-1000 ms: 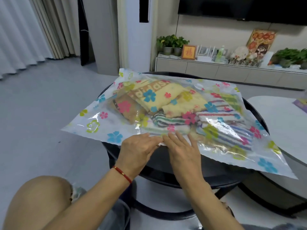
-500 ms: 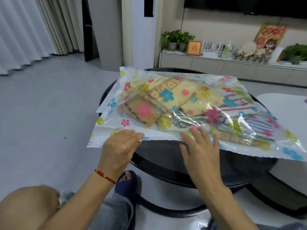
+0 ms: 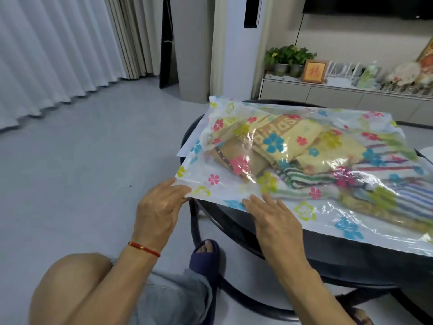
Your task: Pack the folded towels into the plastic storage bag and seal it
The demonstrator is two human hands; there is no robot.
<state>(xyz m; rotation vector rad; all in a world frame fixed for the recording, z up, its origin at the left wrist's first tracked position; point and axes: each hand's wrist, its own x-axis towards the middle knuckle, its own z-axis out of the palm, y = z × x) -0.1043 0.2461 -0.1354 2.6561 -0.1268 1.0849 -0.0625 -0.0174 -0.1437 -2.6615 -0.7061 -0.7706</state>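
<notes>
The plastic storage bag is lying flat across a round black table, with its near-left corner hanging out past the table's rim over the grey floor. To the left of the table the floor is running open all the way to the white curtains, while the right side of the bag is running out of view at the picture's edge. Behind the table a low cabinet is standing against the wall, carrying potted plants and a small framed picture.

The left hand is sitting at that overhanging corner, fingertips curled in and pinching the bag's near edge. The right hand is lying further along the same edge, fingers straight and slightly spread, pressing flat on the plastic where it is meeting the tabletop. A red cord bracelet is showing on the left wrist.

The bag is clear, printed with pink, blue and yellow-green flowers, and is glinting where it is crinkling. Inside, the folded towels are showing through: a yellow one with lettering, a tan one at the left, striped ones toward the right. Whether the near edge is fully sealed I cannot tell.
</notes>
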